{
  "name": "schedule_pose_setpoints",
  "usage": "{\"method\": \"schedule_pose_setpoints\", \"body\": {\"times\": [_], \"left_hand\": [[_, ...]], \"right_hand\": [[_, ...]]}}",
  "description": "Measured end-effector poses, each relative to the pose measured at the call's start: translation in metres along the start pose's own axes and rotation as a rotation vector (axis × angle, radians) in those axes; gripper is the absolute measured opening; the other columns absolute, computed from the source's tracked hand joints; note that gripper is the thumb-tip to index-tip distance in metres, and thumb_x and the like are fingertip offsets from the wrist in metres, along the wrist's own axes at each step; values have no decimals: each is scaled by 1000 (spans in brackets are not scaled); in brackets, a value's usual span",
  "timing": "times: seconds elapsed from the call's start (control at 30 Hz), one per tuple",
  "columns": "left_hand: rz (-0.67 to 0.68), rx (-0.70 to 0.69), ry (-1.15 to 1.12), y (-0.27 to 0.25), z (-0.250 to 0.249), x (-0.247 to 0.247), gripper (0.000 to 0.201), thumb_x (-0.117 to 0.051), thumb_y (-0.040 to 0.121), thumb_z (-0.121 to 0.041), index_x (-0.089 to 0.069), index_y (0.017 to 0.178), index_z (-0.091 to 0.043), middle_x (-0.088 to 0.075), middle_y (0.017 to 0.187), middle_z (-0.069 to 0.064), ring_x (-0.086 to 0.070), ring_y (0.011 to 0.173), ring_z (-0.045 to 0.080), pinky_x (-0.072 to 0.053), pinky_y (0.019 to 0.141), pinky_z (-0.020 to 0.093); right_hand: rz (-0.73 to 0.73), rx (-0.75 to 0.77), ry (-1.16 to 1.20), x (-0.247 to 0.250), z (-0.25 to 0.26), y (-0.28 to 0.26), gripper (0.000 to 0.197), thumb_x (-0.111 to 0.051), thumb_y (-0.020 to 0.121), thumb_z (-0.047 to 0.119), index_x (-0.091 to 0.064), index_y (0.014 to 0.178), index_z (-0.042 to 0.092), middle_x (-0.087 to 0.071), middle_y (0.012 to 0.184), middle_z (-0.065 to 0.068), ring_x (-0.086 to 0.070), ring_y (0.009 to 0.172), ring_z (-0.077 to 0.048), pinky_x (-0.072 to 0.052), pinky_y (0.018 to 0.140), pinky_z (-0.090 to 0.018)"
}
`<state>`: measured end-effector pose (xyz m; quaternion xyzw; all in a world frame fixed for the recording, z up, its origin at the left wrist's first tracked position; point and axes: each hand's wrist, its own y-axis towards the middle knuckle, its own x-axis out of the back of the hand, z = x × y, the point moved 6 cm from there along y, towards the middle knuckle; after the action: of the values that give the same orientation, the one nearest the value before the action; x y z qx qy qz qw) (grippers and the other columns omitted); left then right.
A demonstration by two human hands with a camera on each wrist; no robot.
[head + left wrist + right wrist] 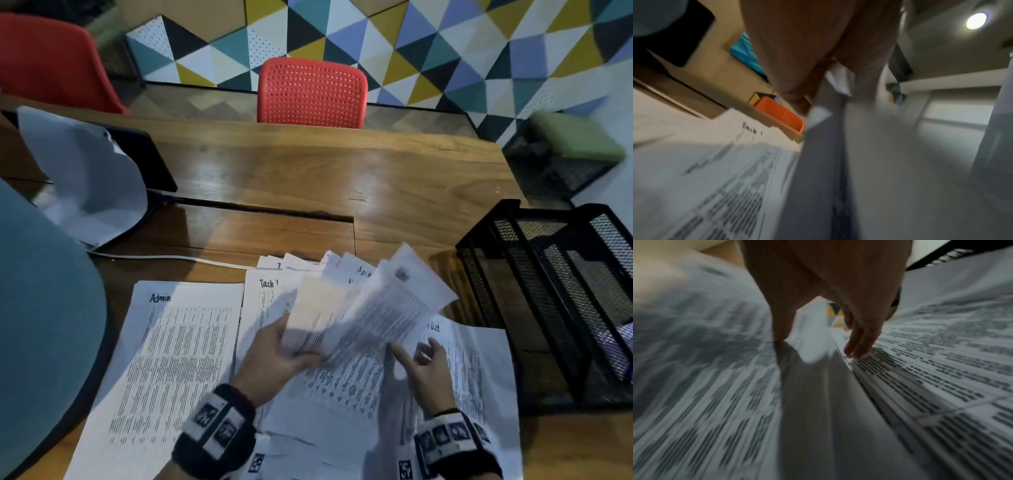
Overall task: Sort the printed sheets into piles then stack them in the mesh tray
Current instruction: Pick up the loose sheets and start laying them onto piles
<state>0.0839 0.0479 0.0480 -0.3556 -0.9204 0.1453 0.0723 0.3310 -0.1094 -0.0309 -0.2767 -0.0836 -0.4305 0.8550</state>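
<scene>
Left hand (274, 356) pinching a fanned bundle of printed sheets (359, 308), thumb on top and fingers beneath, at the bundle's near lower corner. Bundle raised off the wooden table (308, 171), long axis slanting from the hand up and away to the right, far ends splayed toward the mesh tray (548, 301); blurred, so the count of sheets cannot be told. Right hand (424, 363) spread and relaxed just right of the bundle, forefinger stretched toward its lower edge, other fingers loosely bent, nothing held; in the right wrist view fingertips (851, 352) touching or just above a sheet lying flat.

Three piles lying flat on the table near its front edge, long axes running away from the person: "Admin" pile (171, 359) at left, "Task" pile (263, 291) beside it and partly under the bundle, third pile (479, 370) at right under the right hand, its heading half hidden. Mesh tray, black, standing at the table's right edge just beside the third pile; contents unclear.

Beyond: red perforated chair (311, 92) behind the table, dark monitor (144, 161) at left draped with white paper (85, 178), triangle-patterned wall (445, 44).
</scene>
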Motion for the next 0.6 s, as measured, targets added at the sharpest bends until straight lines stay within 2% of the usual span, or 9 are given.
{"method": "schedule_pose_setpoints", "body": {"times": [0.07,0.13,0.2,0.3,0.37,0.4,0.47,0.53,0.6], "left_hand": [[98,-20,-43,-12,-5,9,47,-77,77,5,-71,116,-20,-75,113,-2,-71,107,16,-59,86,30],[122,-6,-108,-18,-4,18,37,-72,80,8,-77,108,-16,-76,110,4,-72,104,22,-59,84,30],[63,1,-129,-21,-1,27,20,-69,86,-4,-80,99,-13,-77,104,10,-74,98,28,-59,84,34],[-124,68,-163,-14,23,41,21,-63,90,-26,-81,92,-14,-78,93,13,-75,88,31,-60,83,48],[-220,117,-179,-8,38,47,25,-62,94,-30,-79,94,-12,-78,93,12,-76,88,31,-58,85,54],[-239,132,-179,-4,44,47,27,-61,95,-32,-78,96,-11,-79,93,9,-76,88,27,-58,84,52],[-254,141,-150,1,47,45,27,-57,97,-34,-75,98,-15,-79,90,-5,-75,85,8,-58,77,31],[-231,145,-140,6,48,42,24,-53,99,-36,-72,99,-22,-77,88,-20,-71,85,-5,-51,73,16],[-204,175,-104,9,50,39,25,-55,97,-40,-72,105,-24,-77,98,-15,-70,99,3,-52,84,21]], "right_hand": [[122,40,231,0,8,-2,66,-80,77,24,-47,133,9,-62,119,-6,-59,110,-22,-49,96,-42],[135,153,293,6,23,-8,27,-69,84,7,-64,110,5,-74,100,-5,-66,93,-20,-53,80,-33],[123,167,365,10,28,-9,10,-67,84,7,-67,92,1,-74,87,-11,-66,80,-21,-53,73,-33],[175,93,500,9,26,-11,25,-72,75,23,-58,77,2,-61,70,-11,-57,65,-22,-53,57,-26],[197,22,534,9,18,-12,24,-71,75,24,-61,81,3,-61,73,-10,-58,64,-22,-54,54,-24],[215,8,509,8,15,-14,27,-71,77,27,-61,80,2,-59,72,-13,-56,64,-25,-52,55,-26],[263,-15,447,4,9,-17,32,-71,82,30,-61,76,0,-52,72,-18,-49,68,-28,-49,58,-31],[318,-54,422,-4,5,-22,26,-62,90,21,-68,77,0,-57,80,-28,-57,75,-32,-54,62,-33],[357,-44,403,-12,6,-27,22,-53,94,12,-70,94,-1,-64,100,-33,-63,85,-35,-59,67,-35]]}}
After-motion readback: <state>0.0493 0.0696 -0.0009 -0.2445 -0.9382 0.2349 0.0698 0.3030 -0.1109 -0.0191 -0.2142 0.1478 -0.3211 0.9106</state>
